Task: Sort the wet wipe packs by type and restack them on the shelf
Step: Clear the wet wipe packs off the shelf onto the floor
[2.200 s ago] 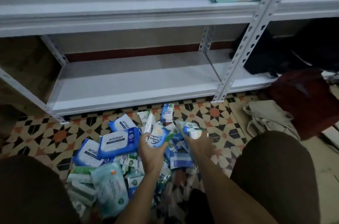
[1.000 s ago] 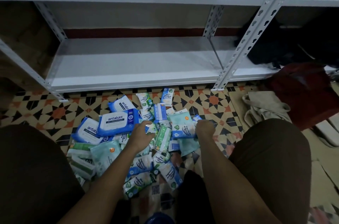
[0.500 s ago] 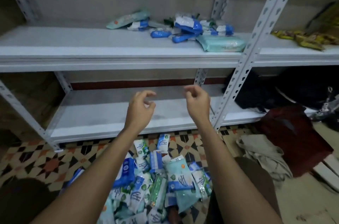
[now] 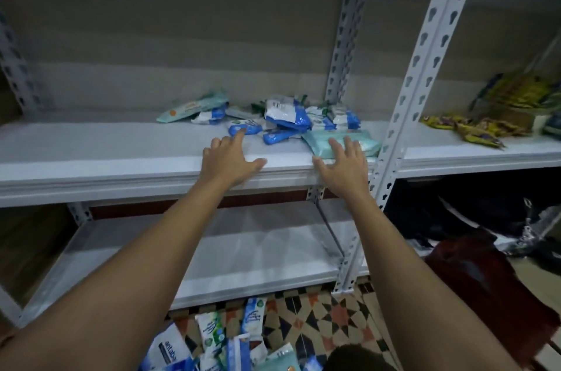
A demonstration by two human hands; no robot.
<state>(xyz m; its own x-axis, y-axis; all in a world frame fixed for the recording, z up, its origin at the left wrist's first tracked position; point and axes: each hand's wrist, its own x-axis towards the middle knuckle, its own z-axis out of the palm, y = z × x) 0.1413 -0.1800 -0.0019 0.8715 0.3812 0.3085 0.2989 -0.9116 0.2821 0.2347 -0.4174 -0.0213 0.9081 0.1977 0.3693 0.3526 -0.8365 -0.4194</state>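
Both hands reach in empty with fingers spread: the left hand [image 4: 226, 159] near a small blue pack [image 4: 244, 128], the right hand [image 4: 344, 164] over the pale green pack [image 4: 340, 143]. A careless sweep could knock packs off the shelf [image 4: 121, 155].

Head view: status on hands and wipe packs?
Left hand open, fingertips at small blue pack. Right hand open, on teal pack. Packs unsorted on shelf. Nothing blocking.

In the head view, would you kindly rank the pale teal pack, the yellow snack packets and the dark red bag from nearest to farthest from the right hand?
1. Pale teal pack: under the right hand fingertips.
2. Yellow snack packets: right bay, same shelf.
3. Dark red bag: floor, lower right.
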